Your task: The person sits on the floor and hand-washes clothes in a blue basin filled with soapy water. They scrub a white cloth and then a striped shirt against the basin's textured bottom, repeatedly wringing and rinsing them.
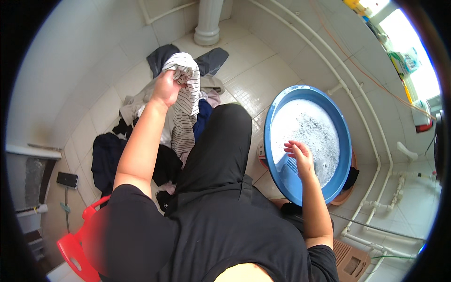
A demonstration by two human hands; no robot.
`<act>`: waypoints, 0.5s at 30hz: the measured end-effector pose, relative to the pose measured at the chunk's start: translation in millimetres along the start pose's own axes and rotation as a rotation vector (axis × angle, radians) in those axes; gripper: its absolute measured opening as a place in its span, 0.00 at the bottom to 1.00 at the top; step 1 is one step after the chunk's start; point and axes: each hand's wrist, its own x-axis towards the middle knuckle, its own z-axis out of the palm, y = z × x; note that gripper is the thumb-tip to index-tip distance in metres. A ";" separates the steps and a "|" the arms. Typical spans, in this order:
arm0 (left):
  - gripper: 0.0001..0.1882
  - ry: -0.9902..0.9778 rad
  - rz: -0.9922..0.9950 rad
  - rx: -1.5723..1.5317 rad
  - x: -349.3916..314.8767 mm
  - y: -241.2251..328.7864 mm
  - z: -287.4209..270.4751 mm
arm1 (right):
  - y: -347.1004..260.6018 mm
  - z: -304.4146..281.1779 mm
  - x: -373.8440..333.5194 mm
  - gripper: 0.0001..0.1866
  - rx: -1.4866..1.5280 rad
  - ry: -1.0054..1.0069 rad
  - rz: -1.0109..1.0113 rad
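My left hand [167, 88] is closed on a white garment with dark stripes [189, 89], lifted by its upper end so that it hangs over a heap of clothes on the floor. Its lower part trails down among the heap. To the right stands a round blue tub [271, 141] with sudsy water [314, 127] in it. My right hand [300, 157] hovers over the tub's near side, fingers apart and holding nothing. Just beside that hand, a blue ridged washboard [290, 173] slants into the foam.
Dark trousers [107, 157] and other clothes lie left of my knee [230, 122]. A red plastic chair [77, 249] is at lower left. White pipes [345, 87] run along the right wall; a white column [208, 23] rises at the back. A brown slatted panel [350, 261] lies lower right.
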 end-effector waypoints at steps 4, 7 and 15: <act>0.15 -0.071 0.236 -0.112 0.8 46.9 57.8 | 8.5 -12.7 -18.9 0.14 0.088 0.028 0.018; 0.15 -0.240 0.376 -0.141 7.7 80.0 107.0 | 10.6 -21.7 -29.5 0.14 0.124 0.077 0.035; 0.23 -0.974 0.214 -0.505 -10.1 125.4 257.4 | -26.0 -21.7 -21.9 0.16 0.102 0.069 -0.128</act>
